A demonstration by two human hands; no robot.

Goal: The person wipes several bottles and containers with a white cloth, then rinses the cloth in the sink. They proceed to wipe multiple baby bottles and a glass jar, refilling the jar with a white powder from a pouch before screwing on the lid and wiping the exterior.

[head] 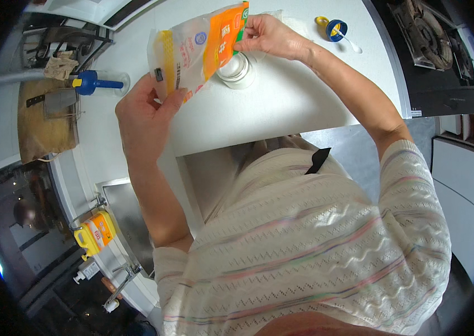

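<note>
A printed plastic food pouch (195, 48), orange, yellow and partly clear, is stretched between both hands over the white counter (279, 105). My left hand (150, 105) pinches its lower left end between thumb and fingers. The opposite, orange end is gripped by my right hand (268, 38). Just below the pouch, between the hands, stands a white-looking round jar (235, 73), partly covered by the pouch. What the pouch holds cannot be told. To the right of my right hand lie a blue lid (336, 31) with a yellow inside and a white spoon (352, 44) resting across it.
A clear container with a blue-and-yellow top (90, 82) lies at the left, near a cleaver (60, 103) on a wooden board (31, 130). Lower left are a sink (125, 210), a faucet (125, 279) and a yellow jug (96, 233). A gas stove (426, 38) is at the right.
</note>
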